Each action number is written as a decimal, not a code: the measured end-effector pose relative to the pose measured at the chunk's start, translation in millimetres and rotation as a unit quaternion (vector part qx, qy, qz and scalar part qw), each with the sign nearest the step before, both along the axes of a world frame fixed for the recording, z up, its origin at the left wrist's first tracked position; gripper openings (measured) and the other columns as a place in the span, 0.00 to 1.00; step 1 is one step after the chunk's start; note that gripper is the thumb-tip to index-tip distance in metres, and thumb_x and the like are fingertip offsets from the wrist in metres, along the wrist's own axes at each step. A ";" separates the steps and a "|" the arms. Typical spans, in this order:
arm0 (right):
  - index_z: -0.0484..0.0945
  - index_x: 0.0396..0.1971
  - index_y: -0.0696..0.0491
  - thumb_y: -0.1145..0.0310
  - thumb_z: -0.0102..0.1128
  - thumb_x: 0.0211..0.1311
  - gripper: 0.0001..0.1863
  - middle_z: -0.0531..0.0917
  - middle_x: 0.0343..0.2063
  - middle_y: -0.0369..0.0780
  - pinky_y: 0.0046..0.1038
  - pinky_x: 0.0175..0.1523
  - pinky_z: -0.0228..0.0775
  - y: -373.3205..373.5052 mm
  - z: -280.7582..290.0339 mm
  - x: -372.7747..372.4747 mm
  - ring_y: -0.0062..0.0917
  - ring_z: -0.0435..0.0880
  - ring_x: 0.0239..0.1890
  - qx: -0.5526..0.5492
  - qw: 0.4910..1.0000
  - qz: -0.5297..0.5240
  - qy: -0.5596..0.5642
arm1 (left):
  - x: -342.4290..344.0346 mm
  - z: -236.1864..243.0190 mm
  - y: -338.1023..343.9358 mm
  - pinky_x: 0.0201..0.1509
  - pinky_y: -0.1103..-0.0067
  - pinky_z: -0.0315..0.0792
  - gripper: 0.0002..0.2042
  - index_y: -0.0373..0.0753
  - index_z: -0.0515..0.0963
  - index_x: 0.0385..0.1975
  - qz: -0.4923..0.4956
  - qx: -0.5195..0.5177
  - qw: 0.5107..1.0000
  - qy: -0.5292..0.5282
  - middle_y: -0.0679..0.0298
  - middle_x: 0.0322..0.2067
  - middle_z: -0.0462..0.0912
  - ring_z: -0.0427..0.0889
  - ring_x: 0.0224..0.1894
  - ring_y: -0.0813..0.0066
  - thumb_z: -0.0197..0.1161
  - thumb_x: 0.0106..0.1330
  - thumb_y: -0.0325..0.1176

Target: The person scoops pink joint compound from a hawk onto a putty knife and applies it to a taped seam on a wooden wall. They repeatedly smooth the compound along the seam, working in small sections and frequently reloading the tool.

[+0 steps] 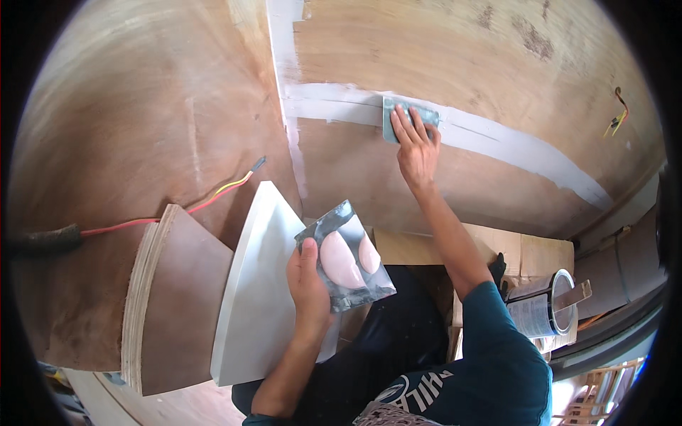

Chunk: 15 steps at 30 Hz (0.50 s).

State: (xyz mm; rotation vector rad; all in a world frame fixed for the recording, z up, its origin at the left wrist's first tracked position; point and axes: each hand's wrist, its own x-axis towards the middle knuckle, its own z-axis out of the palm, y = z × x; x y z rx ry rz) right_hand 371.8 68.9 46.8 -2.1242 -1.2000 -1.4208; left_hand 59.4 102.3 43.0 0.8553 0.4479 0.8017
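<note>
dk teal tee (490, 376) | short slvs (486, 312) | wht front print w/ lettering (432, 389) | v. dk trousers (401, 316)

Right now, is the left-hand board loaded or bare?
Loaded: two pink paste mounds sit on the board, which the left hand grips at its edge.

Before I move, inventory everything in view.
walls: 2, brown, left and far
filler strips: 2, white, far wall
spreader: 1, teal, far wall
plate: 1, grey, lower centre
putty: 2 lumps, pink, on plate
panel: 1, white, left of plate
boards: count unclear, brown, further left
wires: 2 bundles, red-yellow, left and right
can: 1, grey-white, right
stick: 1, brown, across can
cardboard: count unclear, tan, right
shirt: 1, dark teal, bottom
trousers: 1 pair, dark, bottom
left hand: 1, bare, holding plate
right hand: 1, bare, on spreader
</note>
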 end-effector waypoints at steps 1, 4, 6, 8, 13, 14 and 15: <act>0.76 0.58 0.45 0.82 0.53 0.51 0.31 0.74 0.63 0.30 0.36 0.60 0.61 1.7 -1.0 6.8 0.24 0.71 0.65 -0.013 1.000 -0.001 -0.007 | 0.9 -1.5 -0.9 0.45 0.78 0.75 0.18 0.32 0.74 0.46 -0.009 -0.007 1.000 0.002 0.61 0.40 0.81 0.81 0.41 0.75 0.49 0.75 0.43; 0.75 0.58 0.44 0.82 0.53 0.52 0.31 0.72 0.64 0.29 0.36 0.60 0.61 4.3 -21.9 26.5 0.23 0.69 0.66 -0.051 0.998 -0.006 -0.030 | 7.2 -5.4 -0.1 0.46 0.78 0.75 0.18 0.32 0.74 0.46 -0.033 -0.014 0.999 -0.003 0.61 0.40 0.81 0.81 0.41 0.75 0.49 0.75 0.43; 0.75 0.59 0.44 0.82 0.53 0.52 0.32 0.72 0.64 0.28 0.36 0.61 0.60 1.7 -35.1 31.2 0.22 0.69 0.66 -0.068 0.998 -0.005 -0.014 | 11.5 -8.6 -1.3 0.46 0.78 0.75 0.18 0.32 0.74 0.46 -0.040 -0.009 0.999 -0.009 0.61 0.40 0.81 0.81 0.41 0.75 0.48 0.76 0.43; 0.74 0.59 0.44 0.83 0.53 0.50 0.33 0.73 0.64 0.30 0.36 0.62 0.60 -1.9 -48.0 27.1 0.23 0.69 0.66 -0.066 0.998 0.007 0.010 | 10.6 -10.9 -1.3 0.47 0.77 0.75 0.18 0.32 0.74 0.46 -0.045 -0.009 0.999 -0.017 0.61 0.40 0.81 0.81 0.41 0.75 0.48 0.76 0.42; 0.71 0.63 0.48 0.88 0.49 0.50 0.36 0.74 0.62 0.38 0.36 0.63 0.59 -4.3 -55.2 -1.0 0.27 0.68 0.67 0.183 0.962 0.059 0.193 | 1.5 -0.3 -0.3 0.48 0.77 0.74 0.17 0.32 0.74 0.46 -0.022 -0.010 1.000 0.007 0.61 0.40 0.81 0.81 0.42 0.75 0.48 0.76 0.42; 0.71 0.63 0.49 0.88 0.50 0.51 0.36 0.73 0.63 0.40 0.36 0.64 0.59 2.3 -51.9 4.4 0.29 0.68 0.67 0.266 0.939 0.088 0.198 | 0.7 2.8 -0.7 0.48 0.77 0.74 0.17 0.32 0.74 0.46 -0.019 -0.014 1.000 0.005 0.61 0.40 0.81 0.80 0.42 0.75 0.48 0.76 0.42; 0.70 0.64 0.50 0.88 0.50 0.51 0.36 0.73 0.63 0.42 0.36 0.64 0.58 4.4 -49.0 12.7 0.30 0.68 0.68 0.348 0.910 0.110 0.199 | 1.0 4.6 -2.7 0.48 0.77 0.74 0.17 0.32 0.74 0.47 -0.022 -0.020 1.000 0.003 0.61 0.41 0.81 0.80 0.42 0.75 0.48 0.76 0.42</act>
